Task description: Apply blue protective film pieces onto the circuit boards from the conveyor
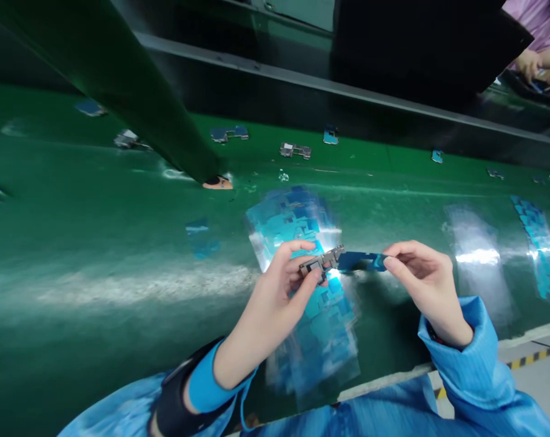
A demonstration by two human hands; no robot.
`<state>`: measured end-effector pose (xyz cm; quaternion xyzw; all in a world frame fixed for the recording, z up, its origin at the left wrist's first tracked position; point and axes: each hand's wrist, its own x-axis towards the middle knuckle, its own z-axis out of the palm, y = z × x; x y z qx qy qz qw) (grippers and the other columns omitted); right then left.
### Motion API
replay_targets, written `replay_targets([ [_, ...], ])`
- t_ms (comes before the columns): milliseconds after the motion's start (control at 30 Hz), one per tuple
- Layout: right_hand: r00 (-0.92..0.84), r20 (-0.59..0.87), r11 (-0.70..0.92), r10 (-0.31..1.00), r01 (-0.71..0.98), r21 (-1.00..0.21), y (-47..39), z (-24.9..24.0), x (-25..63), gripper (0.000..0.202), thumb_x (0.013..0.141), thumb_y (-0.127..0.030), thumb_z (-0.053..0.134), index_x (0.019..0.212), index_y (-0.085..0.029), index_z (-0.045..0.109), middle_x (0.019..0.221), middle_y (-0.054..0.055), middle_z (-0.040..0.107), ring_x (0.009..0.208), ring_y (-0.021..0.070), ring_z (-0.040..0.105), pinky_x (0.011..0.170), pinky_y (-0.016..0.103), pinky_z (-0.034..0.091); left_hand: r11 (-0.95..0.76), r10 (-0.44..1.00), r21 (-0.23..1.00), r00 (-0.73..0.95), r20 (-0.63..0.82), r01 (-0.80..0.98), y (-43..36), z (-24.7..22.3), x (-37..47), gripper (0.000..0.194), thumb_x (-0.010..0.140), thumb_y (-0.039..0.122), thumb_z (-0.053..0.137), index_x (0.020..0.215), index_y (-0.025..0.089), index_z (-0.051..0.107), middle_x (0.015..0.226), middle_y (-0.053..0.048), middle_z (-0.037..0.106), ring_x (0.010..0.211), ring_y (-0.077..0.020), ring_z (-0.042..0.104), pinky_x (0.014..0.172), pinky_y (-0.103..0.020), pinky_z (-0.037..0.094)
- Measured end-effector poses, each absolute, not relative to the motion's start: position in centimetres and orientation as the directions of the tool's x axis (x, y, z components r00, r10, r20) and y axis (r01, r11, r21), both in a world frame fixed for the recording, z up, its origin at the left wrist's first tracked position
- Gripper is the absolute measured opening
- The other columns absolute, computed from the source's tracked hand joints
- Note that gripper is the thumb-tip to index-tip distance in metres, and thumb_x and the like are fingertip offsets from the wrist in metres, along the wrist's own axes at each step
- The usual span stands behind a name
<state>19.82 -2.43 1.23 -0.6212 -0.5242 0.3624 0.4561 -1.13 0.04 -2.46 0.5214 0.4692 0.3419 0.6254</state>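
Fingers of the left hand pinch a grey, notched circuit board over the green bench; the right hand grips glossy blue film by its right end. Judging by looks, the board is light, stiff, fragile, best held by its edges; the film, thin, slippery.

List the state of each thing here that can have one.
Left hand: gripping a metal part
Right hand: pinching blue film
Metal part: held above the bench
Blue film: extended between the hands
Film sheets: spread, overlapping
Loose parts: lying apart along bench's far side
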Motion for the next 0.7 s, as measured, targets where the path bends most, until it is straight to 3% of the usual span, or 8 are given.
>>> replay_targets([
  [133, 0.112, -0.059, -0.087, 0.992, 0.262, -0.961, -2.1, 1.1, 19.6, 0.011, 0.073, -0.029, 0.074, 0.074, -0.019, 0.068, 0.067, 0.001, 0.070, 0.060, 0.0124, 0.066, 0.059, 0.024, 0.057, 0.298, 0.906, 0.954, 0.304, -0.296, 0.041, 0.5, -1.6, -1.0, 0.025, 0.079, 0.031, 0.065, 0.099, 0.021, 0.058, 0.069, 0.002, 0.067, 0.071, -0.0172, 0.068, 0.068, -0.026, 0.054],
  [233, 0.118, -0.062, -0.091, 0.991, 0.256, -0.962, -2.1, 0.9, 19.4, 0.014, 0.072, -0.031, 0.075, 0.077, -0.019, 0.069, 0.068, 0.001, 0.070, 0.063, 0.0127, 0.066, 0.062, 0.025, 0.057, 0.300, 0.906, 0.953, 0.299, -0.299, 0.044, 0.6, -1.1, -1.0, 0.022, 0.077, 0.031, 0.066, 0.097, 0.020, 0.067, 0.067, 0.002, 0.067, 0.073, -0.0172, 0.068, 0.070, -0.025, 0.055],
  [467, 0.107, -0.068, -0.091, 0.992, 0.230, -0.969, -2.3, 0.2, 19.0, 0.012, 0.075, -0.031, 0.073, 0.075, -0.020, 0.069, 0.072, 0.001, 0.071, 0.068, 0.0130, 0.067, 0.068, 0.026, 0.058, 0.459, 0.854, 0.886, 0.306, -0.421, -0.065, 0.1, -1.5, -1.0, 0.042, 0.076, 0.041, 0.070, 0.113, 0.021, 0.069, 0.100, -0.004, 0.075, 0.091, -0.0224, 0.069, 0.075, -0.031, 0.061],
  [700, 0.130, -0.114, -0.139, 0.985, 0.205, -0.969, -2.3, 0.2, 18.8, 0.009, 0.074, -0.028, 0.074, 0.074, -0.020, 0.070, 0.074, 0.001, 0.073, 0.069, 0.0142, 0.068, 0.071, 0.029, 0.059, 0.559, 0.792, 0.779, 0.460, -0.401, -0.284, 0.0, -1.2, -1.3, 0.026, 0.077, 0.020, 0.066, 0.101, 0.026, 0.076, 0.099, -0.002, 0.077, 0.096, -0.0235, 0.070, 0.079, -0.033, 0.061],
])
